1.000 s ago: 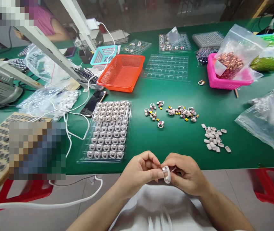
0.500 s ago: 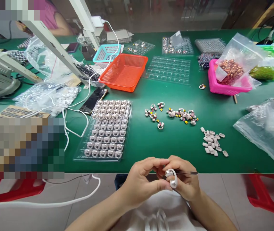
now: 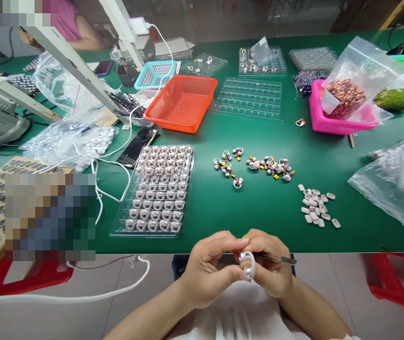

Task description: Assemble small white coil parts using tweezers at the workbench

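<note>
At the table's front edge, my left hand [image 3: 210, 269] pinches a white C-shaped clip [image 3: 250, 265] between thumb and fingers. My right hand [image 3: 270, 262] holds the other side of the clip, and a thin metal tool [image 3: 285, 259] sticks out to the right from its fingers. Small white caps [image 3: 317, 208] lie in a pile to the right, beyond the hands. Clips with yellow tabs [image 3: 272, 166] form clusters farther back. A clear tray [image 3: 115, 230] filled with rows of pearly pieces stands to the left.
An orange basket [image 3: 187, 113], a teal basket [image 3: 154, 74] and a pink basket [image 3: 343, 126] stand farther back. White cables cross the left side near a phone [image 3: 138, 147]. A plastic bag [image 3: 393, 189] lies at right. Another person's arm [image 3: 88, 35] shows at back left.
The clip has turned slightly and shifted left between my fingers. The metal tool's visible end now reaches a little farther right and tilts lower.
</note>
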Available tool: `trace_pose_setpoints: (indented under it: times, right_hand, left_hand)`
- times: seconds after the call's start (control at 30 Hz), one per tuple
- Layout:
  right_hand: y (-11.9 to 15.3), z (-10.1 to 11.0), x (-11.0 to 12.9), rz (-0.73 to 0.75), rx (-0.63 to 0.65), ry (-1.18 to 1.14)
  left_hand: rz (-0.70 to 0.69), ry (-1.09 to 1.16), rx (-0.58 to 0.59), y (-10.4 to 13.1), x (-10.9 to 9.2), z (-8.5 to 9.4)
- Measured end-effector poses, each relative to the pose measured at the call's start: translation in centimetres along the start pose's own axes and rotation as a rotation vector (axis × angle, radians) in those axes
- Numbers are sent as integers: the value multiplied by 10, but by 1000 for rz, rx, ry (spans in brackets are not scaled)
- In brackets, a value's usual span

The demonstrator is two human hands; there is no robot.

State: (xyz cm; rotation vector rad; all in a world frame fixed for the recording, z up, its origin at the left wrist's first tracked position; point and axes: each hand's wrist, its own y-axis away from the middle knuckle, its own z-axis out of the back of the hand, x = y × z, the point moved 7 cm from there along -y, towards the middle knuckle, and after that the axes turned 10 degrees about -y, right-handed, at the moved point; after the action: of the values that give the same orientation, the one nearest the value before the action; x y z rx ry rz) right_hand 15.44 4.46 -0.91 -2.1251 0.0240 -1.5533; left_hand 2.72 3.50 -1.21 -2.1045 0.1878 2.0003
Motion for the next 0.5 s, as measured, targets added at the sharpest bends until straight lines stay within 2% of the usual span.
trace_pose_setpoints:
  times: [0.17,0.23,0.33,0.4,0.5]
  right_hand:
    - [-5,-2,2,25,-5,33]
    - [-7,-1,1,9,17,85]
    - [-11,2,1,4,70,216]
    - [-14,6,2,26,89,315]
    - [-15,8,2,21,132,429]
  left_hand:
    - [37,47,7,-1,5,6]
    - [71,-18,31,-2,4,9]
    - [117,-230,105,-5,-2,12]
    - [75,-415,128,-7,-13,13]
    - [-73,-613,76,-9,-30,12]
